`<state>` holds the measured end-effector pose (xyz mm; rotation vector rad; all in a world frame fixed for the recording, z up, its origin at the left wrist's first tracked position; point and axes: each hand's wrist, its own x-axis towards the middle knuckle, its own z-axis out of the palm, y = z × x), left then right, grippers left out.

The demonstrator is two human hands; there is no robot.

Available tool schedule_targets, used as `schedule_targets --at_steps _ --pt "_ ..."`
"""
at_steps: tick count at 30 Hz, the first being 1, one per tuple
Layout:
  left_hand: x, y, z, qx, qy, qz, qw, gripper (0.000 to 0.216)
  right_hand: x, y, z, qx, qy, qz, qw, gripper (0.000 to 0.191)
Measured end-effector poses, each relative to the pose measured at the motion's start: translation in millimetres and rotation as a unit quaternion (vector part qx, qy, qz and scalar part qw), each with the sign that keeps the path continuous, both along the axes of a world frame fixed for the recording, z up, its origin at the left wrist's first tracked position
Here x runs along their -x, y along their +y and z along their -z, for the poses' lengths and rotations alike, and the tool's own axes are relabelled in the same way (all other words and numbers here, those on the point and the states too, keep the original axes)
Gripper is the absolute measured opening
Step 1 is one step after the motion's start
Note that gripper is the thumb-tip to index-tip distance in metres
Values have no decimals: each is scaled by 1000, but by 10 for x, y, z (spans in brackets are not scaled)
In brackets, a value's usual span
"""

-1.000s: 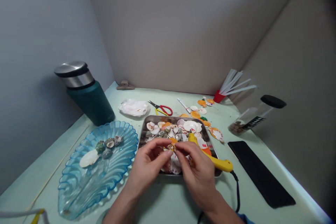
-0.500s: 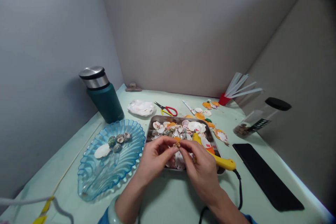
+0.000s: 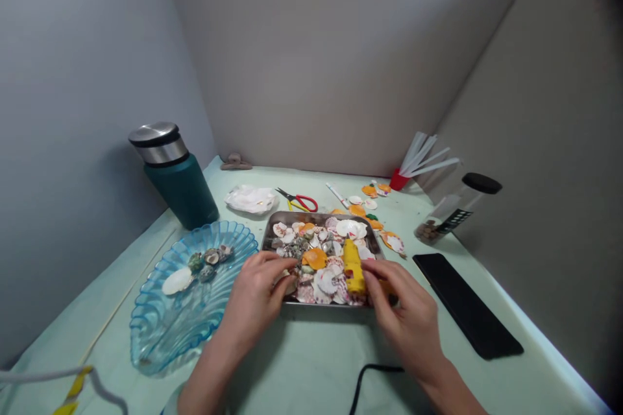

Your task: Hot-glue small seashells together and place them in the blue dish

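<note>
A shallow metal tray (image 3: 311,307) in front of me is full of loose seashells, among them an orange scallop shell (image 3: 314,258) and white ones. My right hand (image 3: 406,311) is closed round a yellow hot glue gun (image 3: 354,269) over the right part of the tray, its nozzle pointing away from me. At the tray's left edge is my left hand (image 3: 260,292), its thumb and forefinger brought together. Whatever small thing lies between those fingers is too hidden to name.
On the left stand a blue glass dish (image 3: 160,331) with several shells and a teal flask (image 3: 180,188). Behind the tray lie scissors (image 3: 298,200) and a white packet (image 3: 250,199). Rightward are shell pieces (image 3: 392,241), a red cup (image 3: 399,180) of sticks, a jar (image 3: 455,207) and a black slab (image 3: 467,305).
My hands, together over the tray around a small brownish piece before, have moved apart. The left went left; the right took hold of the glue gun. The view has shifted slightly.
</note>
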<state>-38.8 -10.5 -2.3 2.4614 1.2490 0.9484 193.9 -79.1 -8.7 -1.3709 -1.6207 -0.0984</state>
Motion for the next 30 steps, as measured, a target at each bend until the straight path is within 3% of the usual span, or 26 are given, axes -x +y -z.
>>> schedule_targets --at_steps 8,18,22,27,30 --pt "-1 45 38 -4 60 -6 998 29 -302 -222 -30 -26 -24 65 997 12" --pt "-73 89 55 -47 124 15 991 19 -458 -249 28 -22 -54 76 995 12" --pt "-112 79 -3 -62 126 29 990 19 -784 -342 145 47 -95 123 987 15" --pt "-247 21 24 -100 32 69 992 16 -1374 -519 269 174 -150 254 940 35" --pt "-416 -100 39 -117 -24 103 987 13 -1574 -567 350 245 -156 281 915 53"
